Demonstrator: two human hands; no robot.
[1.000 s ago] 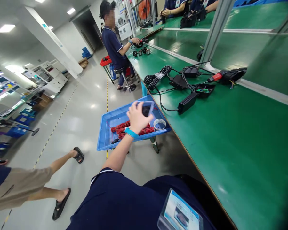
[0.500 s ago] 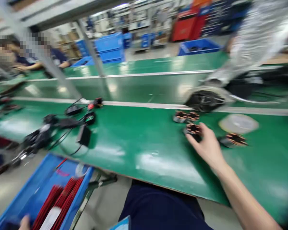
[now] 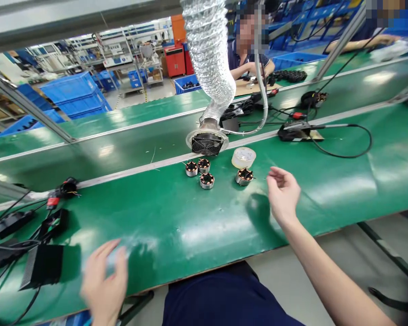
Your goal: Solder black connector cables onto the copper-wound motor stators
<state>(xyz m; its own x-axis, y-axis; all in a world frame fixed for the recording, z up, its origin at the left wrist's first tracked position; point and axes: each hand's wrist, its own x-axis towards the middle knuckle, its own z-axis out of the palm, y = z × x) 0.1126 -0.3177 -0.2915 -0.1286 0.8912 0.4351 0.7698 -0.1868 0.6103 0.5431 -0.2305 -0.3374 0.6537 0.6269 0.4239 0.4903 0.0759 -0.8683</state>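
- Green matting covers the counter (image 3: 190, 226). Three stators (image 3: 207, 180), wound in copper, sit clustered below a silver extraction duct (image 3: 209, 59). A fourth stator (image 3: 245, 176) stands apart to their right, just beside a roll of clear tape (image 3: 244, 157).
- The right hand (image 3: 283, 194) hovers over the counter near the fourth stator, fingers loosely spread and holding nothing.
- The left hand (image 3: 105, 280) is low at the counter's near edge, close to a black power brick (image 3: 42, 267). It is blurred, with something pale at its fingertips, and whether it grips anything cannot be told.
- By the look of it, the work is at the reach, with no stator touched. Taking the nearest one would call for a short move left and down, with the fingers closing round its rim clear of the tape.
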